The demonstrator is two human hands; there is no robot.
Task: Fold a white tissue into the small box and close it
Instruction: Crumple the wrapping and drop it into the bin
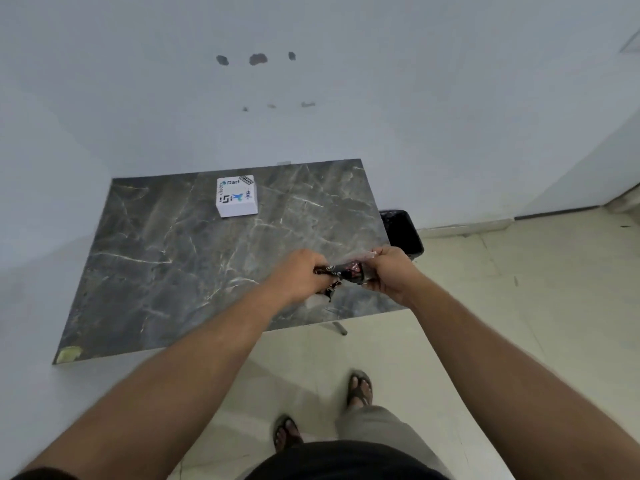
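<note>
Small white box (237, 196) observed closed, at far side of table (166, 244). Dark printed packet (341, 271) gripped between left hand (301, 277) and right hand (389, 271), fingers curled tight. White tissue not discernible.

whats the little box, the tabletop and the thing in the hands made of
Small box: looks like matte white printed cardboard, with crisp folded edges. Tabletop: dark grey marble or a marble-look laminate, pale veins, slight sheen. Packet held by the left hand and right hand: probably thin glossy plastic film, crinkled.
</note>
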